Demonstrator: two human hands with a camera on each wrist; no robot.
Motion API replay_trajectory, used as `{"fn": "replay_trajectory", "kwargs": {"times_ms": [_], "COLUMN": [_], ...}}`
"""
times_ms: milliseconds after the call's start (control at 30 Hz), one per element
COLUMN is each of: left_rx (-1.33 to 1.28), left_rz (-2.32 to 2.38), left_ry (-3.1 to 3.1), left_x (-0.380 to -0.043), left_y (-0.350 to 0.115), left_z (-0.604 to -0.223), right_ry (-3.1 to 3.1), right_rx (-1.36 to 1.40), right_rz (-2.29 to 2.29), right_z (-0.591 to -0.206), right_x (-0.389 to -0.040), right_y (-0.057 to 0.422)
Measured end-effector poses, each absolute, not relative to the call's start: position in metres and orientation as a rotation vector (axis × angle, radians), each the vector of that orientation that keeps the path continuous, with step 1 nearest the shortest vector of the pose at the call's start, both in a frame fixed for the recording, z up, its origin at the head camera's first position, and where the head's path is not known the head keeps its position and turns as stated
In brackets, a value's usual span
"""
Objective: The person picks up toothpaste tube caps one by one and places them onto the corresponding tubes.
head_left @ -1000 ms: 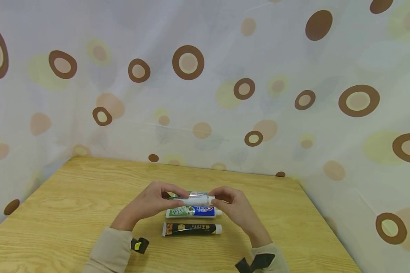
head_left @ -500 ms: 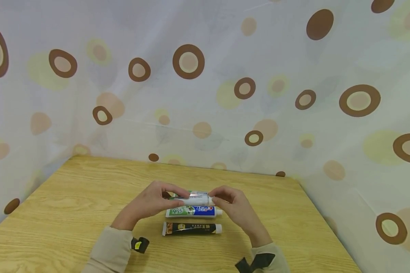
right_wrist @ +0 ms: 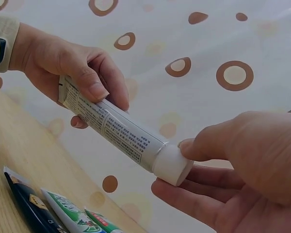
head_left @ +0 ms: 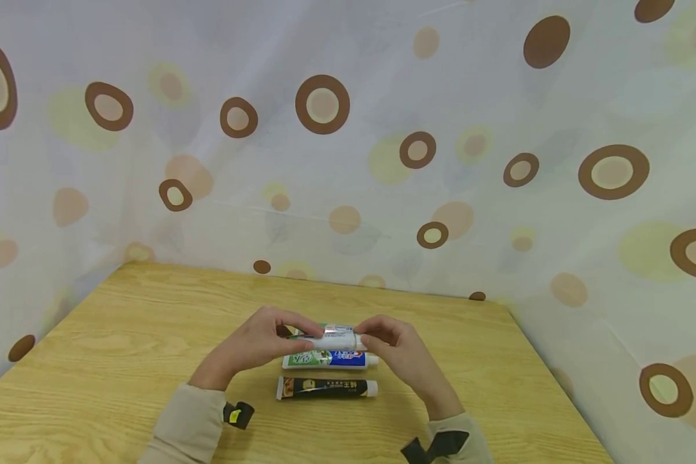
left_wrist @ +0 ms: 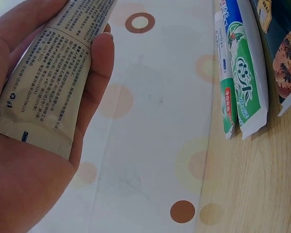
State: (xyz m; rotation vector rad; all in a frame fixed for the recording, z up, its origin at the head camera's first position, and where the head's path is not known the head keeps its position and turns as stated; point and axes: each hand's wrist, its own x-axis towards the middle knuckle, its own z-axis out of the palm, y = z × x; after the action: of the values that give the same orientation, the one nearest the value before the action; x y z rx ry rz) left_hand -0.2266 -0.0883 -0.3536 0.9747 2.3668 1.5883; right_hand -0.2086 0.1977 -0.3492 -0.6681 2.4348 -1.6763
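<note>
My left hand grips the body of a pale toothpaste tube, thumb and fingers on its two sides. Small dark print covers the face seen in the left wrist view, with the flat crimped end near the palm. On the other end is a white cap, which my right hand pinches between thumb and fingers. The cap is still on the tube. Held above the table, the tube partly hides a green-and-white toothpaste tube behind it. Nearer lies a green-and-blue toothpaste tube.
A black tube with a white cap lies closest to me, roughly parallel to the other tubes on the wooden table. A pale sheet with brown and yellow circles hangs behind the table and along its sides.
Both hands keep their hold on the tube and cap in almost the same place. The head view shifts very slightly; the tubes on the table stay put.
</note>
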Motion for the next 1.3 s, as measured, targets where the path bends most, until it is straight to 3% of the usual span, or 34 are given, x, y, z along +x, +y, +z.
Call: {"fn": "replay_trajectory", "kwargs": {"times_ms": [1300], "left_rx": [0.932], "left_rz": [1.598], "left_ry": [2.373], "left_x": [-0.2243], "left_y": [-0.0905], "left_z": [-0.3518], "right_ry": [2.437], "right_rx": [-0.591], "right_rz": [-1.688], "right_z": [-0.3478], "right_x": [-0.2066], "right_y": [0.1971]}}
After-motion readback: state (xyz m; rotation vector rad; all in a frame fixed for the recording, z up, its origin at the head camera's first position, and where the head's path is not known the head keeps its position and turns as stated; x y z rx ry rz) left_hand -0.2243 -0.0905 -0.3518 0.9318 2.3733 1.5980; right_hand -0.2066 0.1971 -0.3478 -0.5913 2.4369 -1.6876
